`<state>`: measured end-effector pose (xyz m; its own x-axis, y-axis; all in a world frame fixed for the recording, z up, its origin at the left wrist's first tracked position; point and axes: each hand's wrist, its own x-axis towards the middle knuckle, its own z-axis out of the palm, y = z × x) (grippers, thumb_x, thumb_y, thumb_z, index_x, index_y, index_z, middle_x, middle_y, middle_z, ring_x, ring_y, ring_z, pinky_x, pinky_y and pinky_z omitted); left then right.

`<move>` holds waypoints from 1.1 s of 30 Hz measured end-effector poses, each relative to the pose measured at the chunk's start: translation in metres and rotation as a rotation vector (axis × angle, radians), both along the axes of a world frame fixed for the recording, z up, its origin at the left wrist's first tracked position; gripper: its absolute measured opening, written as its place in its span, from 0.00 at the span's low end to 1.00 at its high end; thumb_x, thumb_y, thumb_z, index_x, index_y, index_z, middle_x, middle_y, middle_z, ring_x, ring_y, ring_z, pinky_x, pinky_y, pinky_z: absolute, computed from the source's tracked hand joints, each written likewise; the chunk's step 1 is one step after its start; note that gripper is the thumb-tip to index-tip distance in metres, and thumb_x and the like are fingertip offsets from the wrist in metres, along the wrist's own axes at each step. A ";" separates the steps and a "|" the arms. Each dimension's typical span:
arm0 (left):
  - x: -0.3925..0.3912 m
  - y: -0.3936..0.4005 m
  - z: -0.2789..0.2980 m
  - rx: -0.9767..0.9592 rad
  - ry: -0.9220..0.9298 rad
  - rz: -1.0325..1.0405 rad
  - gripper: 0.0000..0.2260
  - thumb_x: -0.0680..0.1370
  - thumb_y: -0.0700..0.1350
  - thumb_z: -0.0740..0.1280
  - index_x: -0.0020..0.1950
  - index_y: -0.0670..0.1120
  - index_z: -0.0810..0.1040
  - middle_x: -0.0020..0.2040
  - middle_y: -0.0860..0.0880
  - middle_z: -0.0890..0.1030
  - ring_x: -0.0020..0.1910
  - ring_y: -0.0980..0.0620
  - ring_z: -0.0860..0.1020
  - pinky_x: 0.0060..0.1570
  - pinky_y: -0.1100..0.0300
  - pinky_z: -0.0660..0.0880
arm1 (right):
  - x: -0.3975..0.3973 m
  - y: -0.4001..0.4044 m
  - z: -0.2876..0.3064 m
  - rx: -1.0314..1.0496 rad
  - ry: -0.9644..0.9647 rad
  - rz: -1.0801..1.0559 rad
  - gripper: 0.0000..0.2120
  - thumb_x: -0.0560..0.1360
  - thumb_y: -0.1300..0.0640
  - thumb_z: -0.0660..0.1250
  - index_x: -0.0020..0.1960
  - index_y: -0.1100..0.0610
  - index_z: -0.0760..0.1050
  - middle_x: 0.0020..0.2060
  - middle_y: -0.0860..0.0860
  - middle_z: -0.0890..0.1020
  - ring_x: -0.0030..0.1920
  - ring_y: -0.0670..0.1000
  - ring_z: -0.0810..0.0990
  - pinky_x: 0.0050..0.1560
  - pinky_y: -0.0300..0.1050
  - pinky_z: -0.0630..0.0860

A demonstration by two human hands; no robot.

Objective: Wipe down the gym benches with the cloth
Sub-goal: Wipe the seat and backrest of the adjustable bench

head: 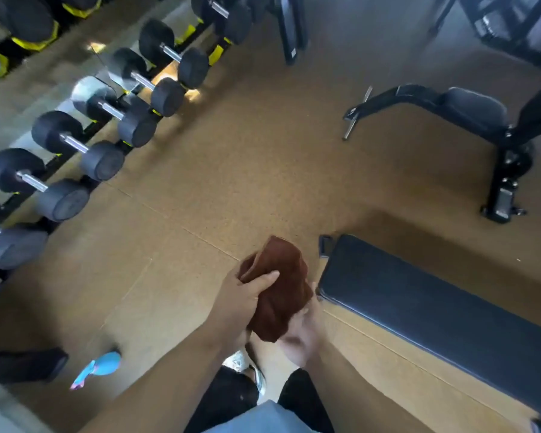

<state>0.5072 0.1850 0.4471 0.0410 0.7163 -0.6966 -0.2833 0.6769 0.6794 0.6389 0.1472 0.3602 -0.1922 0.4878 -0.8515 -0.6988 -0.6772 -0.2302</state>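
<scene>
**Cloth held in both hands beside the bench**

Hands meet low in the head view, over the floor and just left of the nearest bench. The left hand (242, 295) has its grip closed round the brown cloth (280, 295), thumb laid across the front of the bunched fabric and the palm against its left side. The right hand (303, 335) is blurred; it touches the lower right edge of the cloth from beneath, but I cannot tell whether its grip is curled on the fabric or merely cupped under it. The cloth is folded into a thick wad, standing upright between the 2 hands and touching no bench.

Below the arms show dark trousers, a pale blue garment edge and a light shoe (247, 367) on the tan floor (231, 170). A small blue and pink object (99, 367) lies on the floor to the left, beside a dark pad at the frame edge.

Just right of the hands lies the flat bench (434, 310), its dark padded top running toward the lower right corner. Farther back on the right stands a second bench (472, 110) on a black frame. Along the left, a row of black dumbbells (75, 145) sits on a rack with yellow trim, reaching to the top of the view. More dark equipment stands at the top right, too blurred to tell apart.
</scene>
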 end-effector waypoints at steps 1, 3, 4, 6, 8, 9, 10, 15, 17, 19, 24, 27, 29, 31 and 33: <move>-0.016 0.007 0.002 -0.003 0.012 0.021 0.14 0.77 0.38 0.73 0.62 0.44 0.81 0.54 0.41 0.86 0.55 0.40 0.85 0.57 0.45 0.80 | -0.009 0.014 0.001 -0.011 0.034 -0.031 0.39 0.78 0.28 0.58 0.73 0.58 0.75 0.69 0.61 0.78 0.72 0.63 0.75 0.76 0.62 0.66; -0.042 0.020 0.003 -0.018 0.034 0.055 0.13 0.77 0.41 0.72 0.62 0.45 0.81 0.54 0.42 0.87 0.54 0.41 0.85 0.52 0.44 0.82 | -0.016 0.038 0.006 -0.088 -0.082 -0.036 0.39 0.76 0.28 0.61 0.70 0.60 0.76 0.65 0.61 0.82 0.65 0.60 0.81 0.73 0.58 0.71; -0.051 0.026 0.003 -0.022 0.043 0.066 0.12 0.78 0.42 0.72 0.61 0.47 0.81 0.54 0.43 0.87 0.54 0.42 0.85 0.51 0.43 0.82 | -0.019 0.048 0.004 -0.099 -0.155 0.008 0.35 0.76 0.30 0.62 0.66 0.60 0.77 0.61 0.59 0.83 0.60 0.58 0.83 0.69 0.55 0.73; -0.062 0.040 0.002 -0.017 0.072 0.068 0.10 0.79 0.42 0.71 0.60 0.49 0.82 0.52 0.45 0.88 0.52 0.44 0.86 0.51 0.44 0.82 | -0.023 0.064 0.011 -0.121 -0.356 0.146 0.23 0.80 0.35 0.63 0.52 0.56 0.76 0.49 0.54 0.82 0.47 0.51 0.80 0.61 0.51 0.73; -0.066 0.053 0.001 0.010 0.128 0.045 0.11 0.79 0.41 0.70 0.61 0.51 0.82 0.51 0.47 0.88 0.51 0.47 0.86 0.52 0.50 0.82 | -0.031 0.079 0.009 -0.091 -0.628 0.256 0.16 0.81 0.40 0.65 0.49 0.53 0.75 0.48 0.51 0.79 0.44 0.48 0.76 0.58 0.51 0.73; -0.066 0.060 0.000 0.029 0.167 0.015 0.12 0.80 0.41 0.70 0.62 0.52 0.81 0.50 0.48 0.88 0.50 0.47 0.86 0.52 0.51 0.82 | -0.037 0.087 0.013 -0.006 -0.731 0.251 0.13 0.80 0.41 0.67 0.51 0.51 0.77 0.50 0.50 0.79 0.45 0.47 0.76 0.59 0.51 0.74; -0.065 0.068 -0.002 0.050 0.221 -0.031 0.13 0.80 0.41 0.70 0.62 0.53 0.81 0.49 0.48 0.88 0.48 0.47 0.86 0.50 0.52 0.82 | -0.043 0.097 0.019 0.091 -0.787 0.231 0.11 0.79 0.41 0.69 0.52 0.49 0.78 0.50 0.48 0.81 0.48 0.47 0.78 0.59 0.51 0.75; -0.051 0.119 -0.001 0.263 0.387 -0.284 0.16 0.81 0.39 0.67 0.65 0.56 0.80 0.46 0.55 0.85 0.36 0.63 0.79 0.37 0.60 0.80 | -0.065 0.154 0.053 0.364 -0.483 0.136 0.26 0.68 0.42 0.77 0.61 0.53 0.79 0.52 0.53 0.87 0.52 0.51 0.87 0.54 0.52 0.84; -0.043 0.145 -0.001 0.301 0.378 -0.380 0.23 0.80 0.33 0.65 0.64 0.61 0.78 0.48 0.55 0.85 0.37 0.63 0.81 0.38 0.67 0.80 | -0.065 0.181 0.054 0.362 -0.415 0.116 0.26 0.69 0.47 0.79 0.64 0.54 0.78 0.53 0.52 0.88 0.55 0.51 0.87 0.61 0.55 0.82; -0.033 0.173 -0.003 0.311 0.399 -0.491 0.28 0.78 0.31 0.64 0.67 0.63 0.74 0.49 0.54 0.84 0.49 0.53 0.83 0.39 0.74 0.73 | -0.059 0.213 0.051 0.328 -0.402 0.095 0.18 0.73 0.53 0.78 0.61 0.52 0.80 0.51 0.52 0.88 0.54 0.51 0.87 0.63 0.55 0.81; -0.005 0.254 0.011 0.320 0.296 -0.622 0.36 0.75 0.27 0.62 0.67 0.68 0.66 0.75 0.58 0.69 0.63 0.68 0.74 0.50 0.76 0.73 | -0.026 0.291 0.060 0.215 -0.314 0.018 0.10 0.79 0.56 0.71 0.60 0.53 0.81 0.50 0.54 0.89 0.54 0.53 0.87 0.58 0.55 0.83; 0.015 0.306 0.016 0.310 0.206 -0.749 0.37 0.72 0.27 0.62 0.75 0.59 0.67 0.82 0.62 0.52 0.70 0.65 0.69 0.57 0.74 0.72 | 0.002 0.336 0.071 0.159 -0.293 -0.045 0.09 0.81 0.57 0.68 0.60 0.55 0.81 0.51 0.57 0.88 0.53 0.57 0.86 0.63 0.59 0.80; 0.030 0.340 0.016 0.267 0.182 -0.840 0.38 0.68 0.34 0.65 0.78 0.50 0.67 0.81 0.65 0.43 0.74 0.63 0.64 0.63 0.69 0.72 | 0.021 0.365 0.074 0.118 -0.313 -0.086 0.09 0.80 0.57 0.69 0.59 0.56 0.82 0.51 0.58 0.88 0.55 0.58 0.86 0.64 0.58 0.80; 0.042 0.370 0.010 0.248 0.171 -0.906 0.36 0.66 0.38 0.65 0.75 0.50 0.72 0.80 0.67 0.44 0.77 0.60 0.60 0.72 0.60 0.69 | 0.038 0.392 0.076 0.098 -0.371 -0.106 0.08 0.81 0.58 0.67 0.58 0.57 0.82 0.53 0.60 0.87 0.56 0.61 0.86 0.64 0.60 0.79; 0.056 0.396 0.006 0.260 0.164 -0.848 0.27 0.69 0.37 0.64 0.66 0.52 0.82 0.81 0.64 0.56 0.76 0.57 0.66 0.69 0.57 0.73 | 0.056 0.414 0.075 0.099 -0.476 -0.103 0.10 0.83 0.59 0.63 0.56 0.55 0.83 0.51 0.59 0.87 0.52 0.58 0.86 0.57 0.56 0.83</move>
<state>0.5633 0.5811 0.4528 0.5418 0.6268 -0.5600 0.3545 0.4337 0.8284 0.6949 0.5612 0.4355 0.2604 0.5667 -0.7817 -0.5625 -0.5690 -0.5999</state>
